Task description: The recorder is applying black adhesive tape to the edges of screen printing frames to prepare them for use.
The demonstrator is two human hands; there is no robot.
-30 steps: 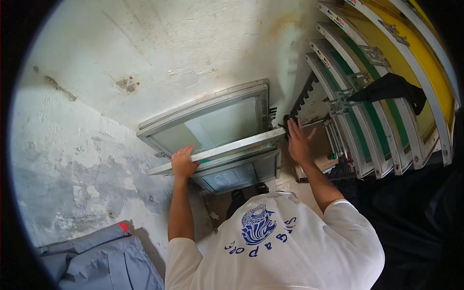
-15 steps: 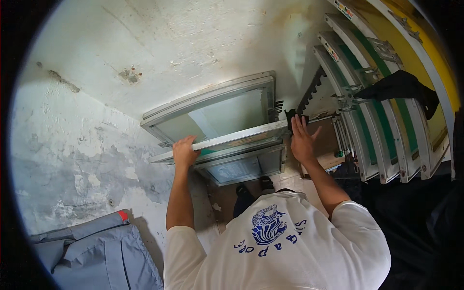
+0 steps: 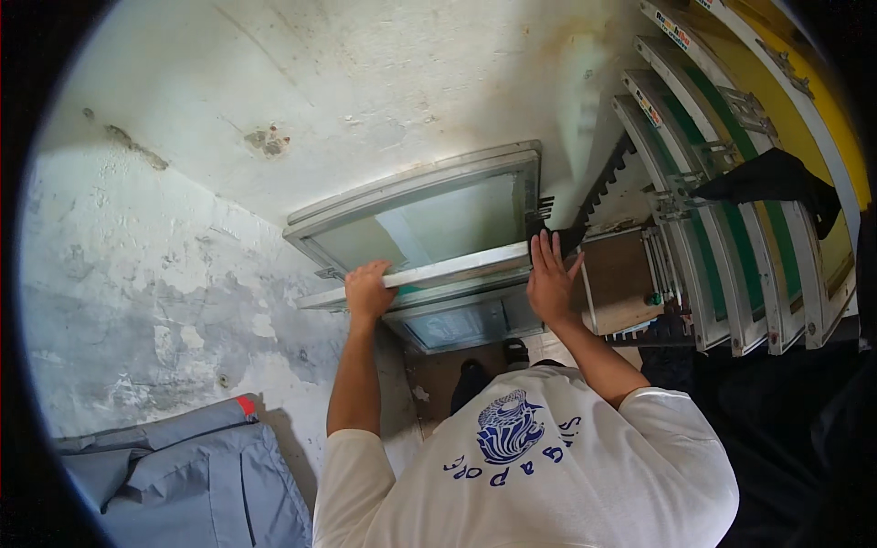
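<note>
1. Hands meet on one metal-edged screen frame that stands against a stained white wall.
2. Left hand sits on the frame's top bar, its fingers curled over the edge and gripping it.
3. Right hand lies flat against the frame's right end, fingers straight and spread, pressing rather than clasping.
4. A second, larger frame with a pale mesh leans on the wall just behind the held one, and a lower frame shows beneath it.
5. A row of more frames with green and yellow mesh stands upright to the right, well apart from the hands.
6. A black cloth hangs over that row.
7. A grey garment with a small red tab lies at lower left.
8. The person's white printed shirt fills the lower middle.
</note>
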